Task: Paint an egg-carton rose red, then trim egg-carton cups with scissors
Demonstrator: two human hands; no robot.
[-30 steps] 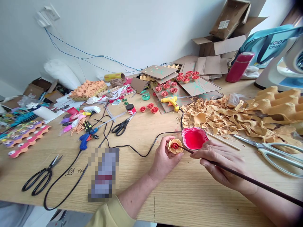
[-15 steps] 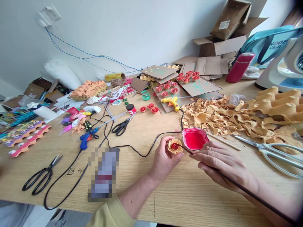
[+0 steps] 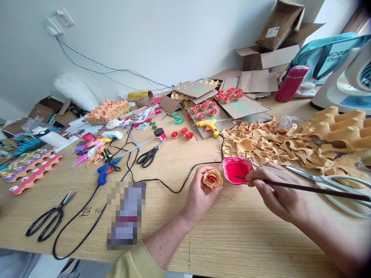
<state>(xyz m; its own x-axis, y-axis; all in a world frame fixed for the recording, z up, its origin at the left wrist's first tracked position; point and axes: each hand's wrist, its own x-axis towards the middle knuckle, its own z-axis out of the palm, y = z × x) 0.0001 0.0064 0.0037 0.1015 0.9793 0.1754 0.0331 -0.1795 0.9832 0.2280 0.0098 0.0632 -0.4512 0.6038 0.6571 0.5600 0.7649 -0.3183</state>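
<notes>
Between the thumb and fingers of my left hand (image 3: pixel 201 195) is a small paper-pulp flower (image 3: pixel 212 178), its outer petals tan and its centre painted red. My right hand (image 3: pixel 279 191) grips a long dark paintbrush (image 3: pixel 307 188) near its tip end. The brush's tip reaches into a shallow dish of red paint (image 3: pixel 237 171), just right of the flower. Beyond them, several finished red flowers (image 3: pixel 185 133) lie on the table and more rest on cardboard. A yellow glue gun (image 3: pixel 209 126) lies beside those.
Tan pulp scraps (image 3: pixel 266 143) and large pale-handled scissors (image 3: pixel 333 183) lie on the right. To the left are black scissors (image 3: pixel 52 216), a blue glue gun (image 3: pixel 103 172), a blurred-out flat object (image 3: pixel 126 214) and trailing black cords. A red-labelled jar (image 3: pixel 160 134) stands mid-table.
My right hand has carried the paintbrush from the flower's centre to the paint dish on the right, and its handle now lies flatter. My left hand keeps the flower nearly in place.
</notes>
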